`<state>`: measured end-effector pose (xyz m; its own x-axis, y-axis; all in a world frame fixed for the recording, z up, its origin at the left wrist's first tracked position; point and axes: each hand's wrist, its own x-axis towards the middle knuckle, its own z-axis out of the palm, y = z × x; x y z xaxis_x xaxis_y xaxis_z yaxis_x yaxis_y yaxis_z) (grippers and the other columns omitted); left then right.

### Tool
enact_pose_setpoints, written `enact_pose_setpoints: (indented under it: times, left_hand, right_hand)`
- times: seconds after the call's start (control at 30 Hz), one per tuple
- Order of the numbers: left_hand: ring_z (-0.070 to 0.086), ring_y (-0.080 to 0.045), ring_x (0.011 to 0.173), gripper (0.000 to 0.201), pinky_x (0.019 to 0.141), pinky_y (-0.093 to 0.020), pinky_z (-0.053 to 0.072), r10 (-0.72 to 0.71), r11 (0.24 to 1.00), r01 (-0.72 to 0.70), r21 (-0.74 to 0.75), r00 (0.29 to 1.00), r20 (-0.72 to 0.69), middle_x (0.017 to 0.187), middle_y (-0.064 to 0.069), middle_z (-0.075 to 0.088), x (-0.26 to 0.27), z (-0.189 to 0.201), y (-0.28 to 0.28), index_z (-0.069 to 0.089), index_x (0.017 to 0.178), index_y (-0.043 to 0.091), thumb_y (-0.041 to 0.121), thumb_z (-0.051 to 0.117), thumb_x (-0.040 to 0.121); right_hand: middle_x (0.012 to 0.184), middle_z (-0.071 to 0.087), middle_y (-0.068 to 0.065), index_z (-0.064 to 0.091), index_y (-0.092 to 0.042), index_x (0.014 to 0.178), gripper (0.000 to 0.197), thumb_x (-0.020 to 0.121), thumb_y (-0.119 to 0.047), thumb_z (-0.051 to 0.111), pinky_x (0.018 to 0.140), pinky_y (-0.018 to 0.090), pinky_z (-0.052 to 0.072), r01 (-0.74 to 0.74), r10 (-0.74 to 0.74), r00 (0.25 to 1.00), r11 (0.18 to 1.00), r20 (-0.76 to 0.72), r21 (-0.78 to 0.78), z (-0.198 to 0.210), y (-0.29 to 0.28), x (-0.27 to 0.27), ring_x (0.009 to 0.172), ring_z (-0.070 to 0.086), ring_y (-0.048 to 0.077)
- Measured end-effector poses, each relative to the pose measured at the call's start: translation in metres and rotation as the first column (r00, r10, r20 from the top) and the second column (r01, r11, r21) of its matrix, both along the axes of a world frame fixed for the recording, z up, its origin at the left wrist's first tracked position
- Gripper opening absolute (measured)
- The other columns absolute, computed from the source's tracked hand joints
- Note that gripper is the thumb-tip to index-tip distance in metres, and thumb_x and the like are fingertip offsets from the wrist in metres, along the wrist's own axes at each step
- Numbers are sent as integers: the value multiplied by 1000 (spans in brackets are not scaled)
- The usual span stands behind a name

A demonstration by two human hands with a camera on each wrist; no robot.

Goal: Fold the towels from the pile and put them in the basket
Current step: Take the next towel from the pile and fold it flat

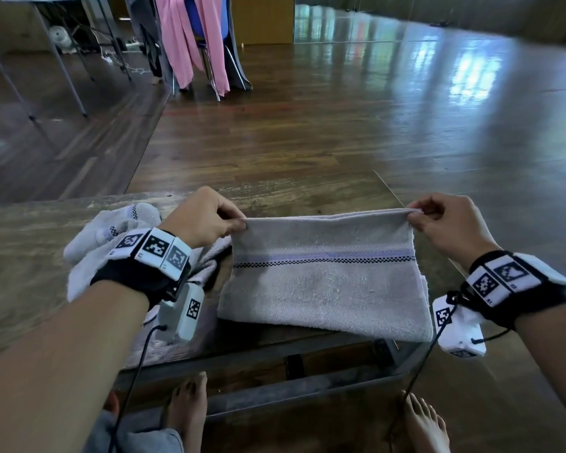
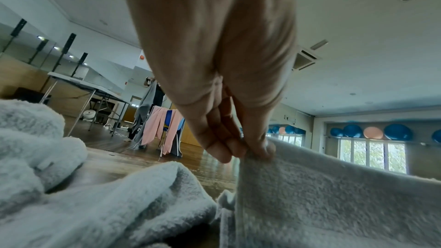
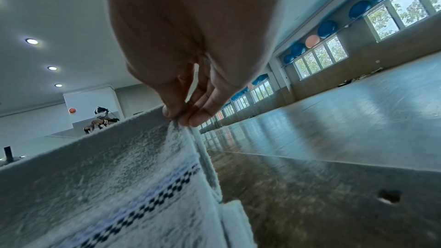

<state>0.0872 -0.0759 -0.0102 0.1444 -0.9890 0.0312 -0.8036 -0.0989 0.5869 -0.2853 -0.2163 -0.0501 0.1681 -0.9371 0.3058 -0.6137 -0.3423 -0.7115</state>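
Note:
A grey towel (image 1: 324,282) with a blue stripe and a black checked line is stretched over the wooden table (image 1: 307,194), its lower part lying near the front edge. My left hand (image 1: 236,223) pinches its upper left corner, thumb against fingers (image 2: 238,150). My right hand (image 1: 417,217) pinches the upper right corner (image 3: 181,118). The towel (image 3: 114,176) is doubled, with two layers showing at the right edge. A pile of white towels (image 1: 111,237) lies crumpled left of my left wrist, close under it in the left wrist view (image 2: 83,195). No basket is in view.
The table's right edge (image 1: 392,191) runs just past my right hand. Beyond it stretches a glossy wooden floor (image 1: 373,109). A chair draped with pink cloth (image 1: 196,40) and folding tables (image 1: 46,44) stand far back left. My bare feet (image 1: 187,410) are under the table.

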Motion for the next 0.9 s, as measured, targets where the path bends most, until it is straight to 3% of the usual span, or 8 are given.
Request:
enact_pose_setpoints:
  times: [0.2, 0.37, 0.5, 0.6, 0.7, 0.77, 0.83, 0.9]
  left_hand:
    - [65, -20, 65, 9, 63, -33, 54, 68, 997, -69, -16, 996, -49, 64, 2, 74, 1, 2, 0, 81, 71, 25, 21, 89, 70]
    - [62, -7, 47, 7, 57, -26, 53, 101, 994, -102, 33, 994, 34, 53, 7, 69, 0, -2, -4, 79, 75, 22, 24, 80, 81]
    - [71, -10, 53, 13, 55, -20, 54, 95, 992, -95, 81, 995, 1, 58, 1, 73, -7, 1, -6, 77, 77, 15, 13, 71, 89]
    - [72, -13, 58, 17, 54, -20, 57, 159, 974, -173, -147, 982, -104, 72, -10, 76, -13, 16, -9, 74, 76, 11, 5, 68, 90]
    - [71, -14, 79, 9, 78, -31, 60, 247, 797, -257, -546, 964, -94, 90, -2, 75, -16, 40, -8, 76, 96, 13, 15, 69, 91]
    - [70, -11, 87, 13, 81, -27, 58, 188, 622, -226, -750, 973, -137, 97, 3, 72, -17, 57, -3, 71, 105, 18, 22, 67, 93]
    - [70, -9, 88, 14, 79, -22, 56, 104, 448, -176, -877, 984, -145, 99, 3, 72, -20, 71, 3, 69, 107, 18, 24, 68, 94]
    - [71, -11, 90, 16, 80, -23, 57, 30, 389, -148, -909, 989, -148, 102, -1, 73, -19, 74, 8, 69, 108, 12, 21, 68, 95]
  right_hand:
    - [73, 72, -14, 72, -40, 73, 26, 83, -17, 77, 76, 26, 55, 19, -19, 1000, 1000, 0, 1, 6, -5, 4, 74, 69, 7]
    - [75, 69, -4, 74, -41, 78, 13, 82, -30, 79, 75, 29, 52, 78, -48, 988, 977, -148, 199, 11, 0, 1, 73, 64, 18]
    - [66, 74, 10, 71, -15, 92, 1, 92, -15, 70, 49, 29, 56, 41, -43, 999, 911, -4, 410, 16, 5, 9, 56, 72, 20]
    - [80, 75, 14, 65, -17, 91, 9, 94, -8, 67, 71, 44, 63, -16, -37, 987, 946, 157, 323, 29, 1, 18, 70, 75, 27]
    - [90, 72, 7, 62, -29, 87, 19, 94, -13, 68, 88, 49, 59, -94, 65, 904, 994, 422, 48, 57, 5, 23, 93, 72, 33]
    - [95, 77, 5, 60, -29, 92, 15, 97, -15, 65, 90, 40, 59, -193, 246, 734, 969, 633, -154, 79, 13, 24, 102, 72, 26]
    - [101, 78, 1, 58, -26, 98, 12, 98, -16, 64, 91, 32, 57, -222, 378, 618, 925, 689, -308, 96, 21, 22, 106, 71, 19]
    - [100, 76, -2, 57, -29, 99, 12, 98, -20, 64, 91, 32, 57, -206, 407, 626, 909, 665, -362, 100, 25, 18, 106, 70, 16]
